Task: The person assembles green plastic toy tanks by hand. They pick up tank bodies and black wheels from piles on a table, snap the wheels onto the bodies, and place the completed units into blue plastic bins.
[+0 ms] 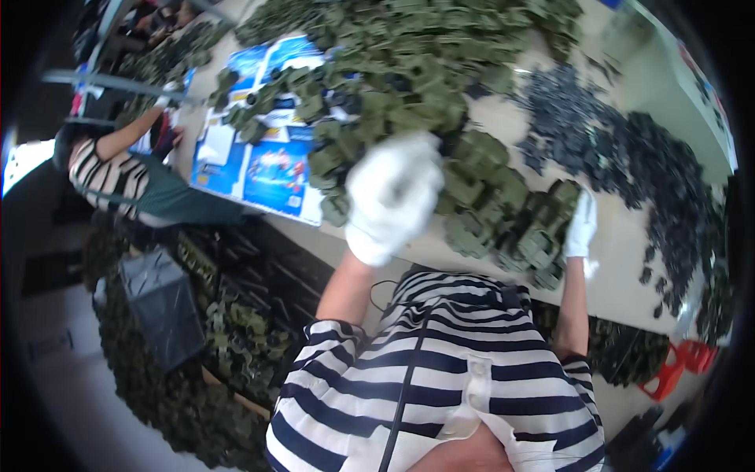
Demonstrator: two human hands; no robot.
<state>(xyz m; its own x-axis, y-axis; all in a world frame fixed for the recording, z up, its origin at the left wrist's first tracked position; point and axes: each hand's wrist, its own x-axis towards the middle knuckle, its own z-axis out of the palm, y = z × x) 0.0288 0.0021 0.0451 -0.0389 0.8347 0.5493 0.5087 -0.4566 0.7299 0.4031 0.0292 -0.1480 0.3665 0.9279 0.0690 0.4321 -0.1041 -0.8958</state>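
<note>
My left hand point(393, 193), in a white glove, is raised over the table and smeared by motion. Its fingers cannot be made out, nor whether anything is in them. A heap of olive-green fabric pieces point(421, 102) lies behind and around it. My right hand point(581, 225), also white-gloved, rests with fingers stretched out flat along the right side of a row of folded green fabric pieces point(541, 236). These look like stitched webbing or pouches. Another bundle of the same green pieces point(481, 189) lies between my two hands.
Dark grey strap-like pieces point(586, 118) spread across the table's right side. Blue printed sheets point(275, 173) cover its left part. At the left, a co-worker in a striped top point(114, 177) stands by the table. A grey bin point(163, 307) and a red plastic thing point(672, 370) stand lower down.
</note>
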